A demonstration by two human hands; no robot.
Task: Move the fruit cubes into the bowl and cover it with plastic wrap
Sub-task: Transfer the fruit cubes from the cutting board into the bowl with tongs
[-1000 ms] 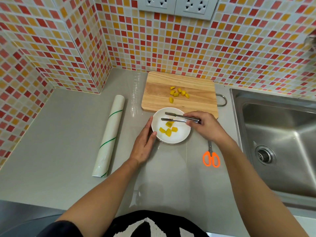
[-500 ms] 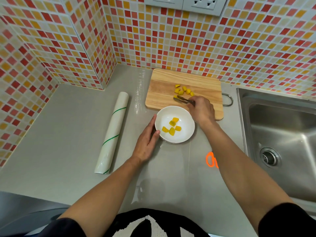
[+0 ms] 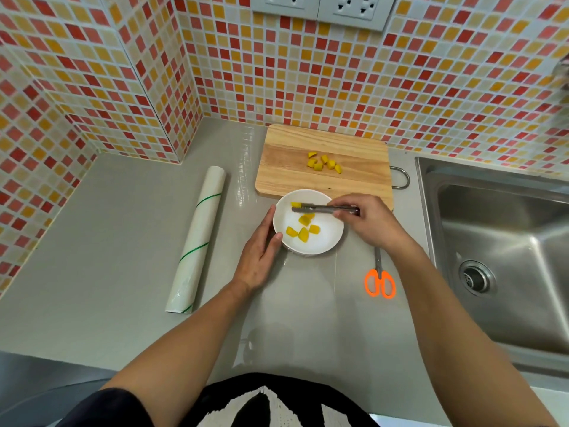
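Note:
A white bowl (image 3: 323, 241) stands on the grey counter just in front of a wooden cutting board (image 3: 286, 167). Several yellow fruit cubes (image 3: 303, 231) lie in the bowl, and several more fruit cubes (image 3: 323, 163) remain on the board. My right hand (image 3: 369, 223) holds metal tongs (image 3: 320, 208) over the bowl's far side, with a yellow cube (image 3: 295, 204) pinched at their tips. My left hand (image 3: 258, 257) rests against the bowl's left rim. A roll of plastic wrap (image 3: 198, 238) lies left of the bowl.
Orange-handled scissors (image 3: 380, 282) lie on the counter right of the bowl. A steel sink (image 3: 498, 251) fills the right side. Mosaic-tiled walls close off the back and left, with power sockets (image 3: 320, 7) above the board.
My right hand went to the board with the tongs, took a cube and has come back over the bowl with it. My left hand stayed at the bowl.

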